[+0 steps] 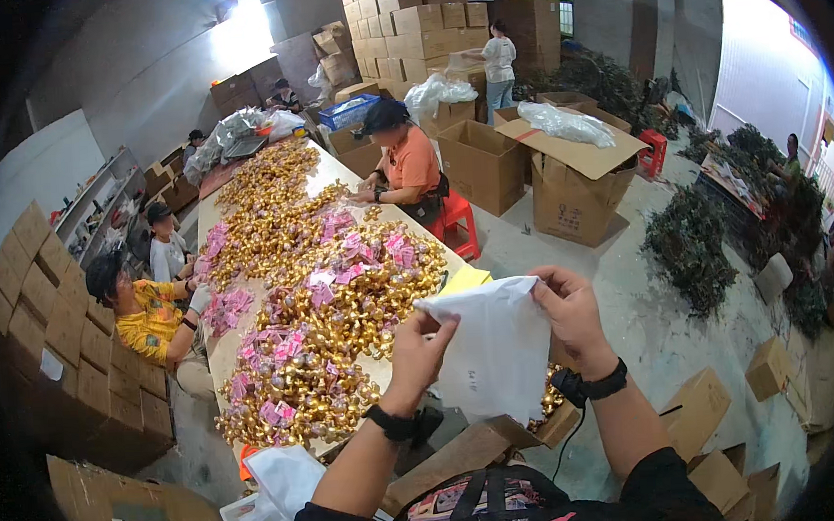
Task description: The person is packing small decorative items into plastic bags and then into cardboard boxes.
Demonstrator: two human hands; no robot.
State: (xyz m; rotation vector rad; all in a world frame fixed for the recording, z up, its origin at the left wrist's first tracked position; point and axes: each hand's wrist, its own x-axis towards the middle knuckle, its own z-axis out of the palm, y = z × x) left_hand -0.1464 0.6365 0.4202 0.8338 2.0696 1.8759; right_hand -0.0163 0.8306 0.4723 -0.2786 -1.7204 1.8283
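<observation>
Both my forearms reach up from below, elbows apart, wrists raised. Left hand [423, 347] pinches one upper corner of a white bag [493, 356], thumb in front; right hand [571, 314] grips the other, fingers curled. Bag, one, hangs between them, off the table [377, 370] near its near right corner, over an open box [479, 451]. On the table: gold balls [317, 336], too many to count, heaped towards the near edge; pink cards [402, 250], same; one yellow sheet [465, 279], right edge. Two red stools [459, 225], one beside the right edge. One blue crate [348, 111], far right corner
</observation>
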